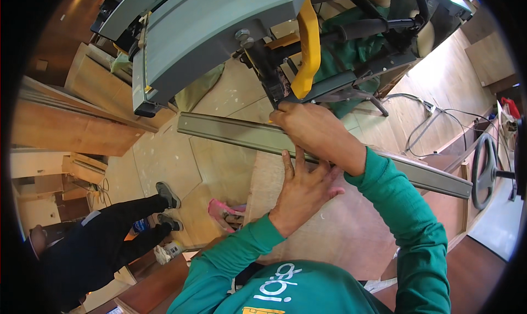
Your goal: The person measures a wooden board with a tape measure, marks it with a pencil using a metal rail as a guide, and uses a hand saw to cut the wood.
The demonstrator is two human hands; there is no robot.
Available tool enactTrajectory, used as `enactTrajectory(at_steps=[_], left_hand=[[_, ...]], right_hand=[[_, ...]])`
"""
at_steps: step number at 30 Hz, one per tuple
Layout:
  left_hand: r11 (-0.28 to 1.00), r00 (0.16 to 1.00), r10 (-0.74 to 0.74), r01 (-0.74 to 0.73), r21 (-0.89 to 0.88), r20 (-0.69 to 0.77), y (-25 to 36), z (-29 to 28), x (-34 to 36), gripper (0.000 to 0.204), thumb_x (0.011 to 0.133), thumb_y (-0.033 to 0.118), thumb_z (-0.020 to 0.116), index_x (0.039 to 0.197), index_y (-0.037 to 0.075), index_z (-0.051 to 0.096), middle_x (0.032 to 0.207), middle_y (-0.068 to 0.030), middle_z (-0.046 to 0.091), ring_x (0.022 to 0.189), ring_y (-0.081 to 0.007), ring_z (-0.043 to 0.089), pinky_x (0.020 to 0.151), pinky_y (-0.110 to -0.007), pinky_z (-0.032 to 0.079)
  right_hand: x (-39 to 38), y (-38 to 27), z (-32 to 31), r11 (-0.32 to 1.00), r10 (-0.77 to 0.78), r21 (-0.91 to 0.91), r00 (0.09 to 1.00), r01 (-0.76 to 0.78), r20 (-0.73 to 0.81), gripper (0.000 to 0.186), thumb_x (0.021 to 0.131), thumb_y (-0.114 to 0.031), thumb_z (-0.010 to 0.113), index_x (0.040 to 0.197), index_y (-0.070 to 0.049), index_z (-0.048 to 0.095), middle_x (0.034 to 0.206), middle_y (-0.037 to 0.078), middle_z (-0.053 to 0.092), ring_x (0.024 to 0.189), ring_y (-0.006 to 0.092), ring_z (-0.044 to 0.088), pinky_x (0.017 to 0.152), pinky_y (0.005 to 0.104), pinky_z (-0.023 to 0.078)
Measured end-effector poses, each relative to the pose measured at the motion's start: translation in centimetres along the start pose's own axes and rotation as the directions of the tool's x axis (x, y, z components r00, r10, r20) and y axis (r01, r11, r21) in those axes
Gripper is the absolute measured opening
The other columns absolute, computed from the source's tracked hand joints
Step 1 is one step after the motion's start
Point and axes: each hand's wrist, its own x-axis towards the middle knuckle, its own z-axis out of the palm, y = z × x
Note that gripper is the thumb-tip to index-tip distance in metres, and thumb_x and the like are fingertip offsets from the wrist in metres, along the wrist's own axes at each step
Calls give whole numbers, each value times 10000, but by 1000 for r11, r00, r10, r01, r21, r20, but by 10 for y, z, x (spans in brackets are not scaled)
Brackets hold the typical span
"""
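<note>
A long grey metal rail runs slantwise across the middle, from upper left to lower right. My right hand lies across it, its fingers curled together at the far edge beside a black bracket. What those fingers pinch is hidden. My left hand is on the near side, with its fingers stretched out and their tips against the rail. Right above my right hand stands the table saw, with a grey top and a yellow curved handle.
Wooden panels lean at the left. A person in dark clothes is at the lower left. A pink item lies on the floor near a plywood sheet. Cables and a black handwheel are at the right.
</note>
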Motion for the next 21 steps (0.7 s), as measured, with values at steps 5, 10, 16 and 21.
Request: enactTrajectory(at_steps=[5,10,16,21], left_hand=[[999,1000,13,-12,37,-16,-1,2,-1,565,875,558,708,1309,197,693,1488,-73,464,1393,-579,319,1013,-832,345],[1000,999,13,-12,27,-37,0,1,0,539,879,535,722,1285,182,699,1432,-95,491,1364,-572,347,1009,-826,350],[1000,998,6,-7,-16,-59,0,0,0,496,891,483,741,1268,163,698,1401,-115,499,1349,-569,360,1012,-828,338],[999,998,19,-21,-36,-51,3,-2,2,484,903,465,737,1267,148,698,1383,-122,503,1352,-541,363,1026,-824,315]], right_hand=[[6,0,4,995,-84,-47,996,84,-2,242,855,-58,628,1091,-40,682,1041,128,686,902,364,732,738,463,602],[-2,-1,-11,976,-148,-155,988,153,42,229,807,-40,677,1033,-5,685,1013,142,680,885,344,743,709,444,608],[-9,2,-12,963,-180,-195,983,186,47,184,772,-27,704,951,8,682,975,153,680,843,344,748,672,433,607],[4,-3,-4,958,-231,-178,973,223,-24,166,775,-30,705,933,11,676,941,143,686,804,348,749,654,432,609]])
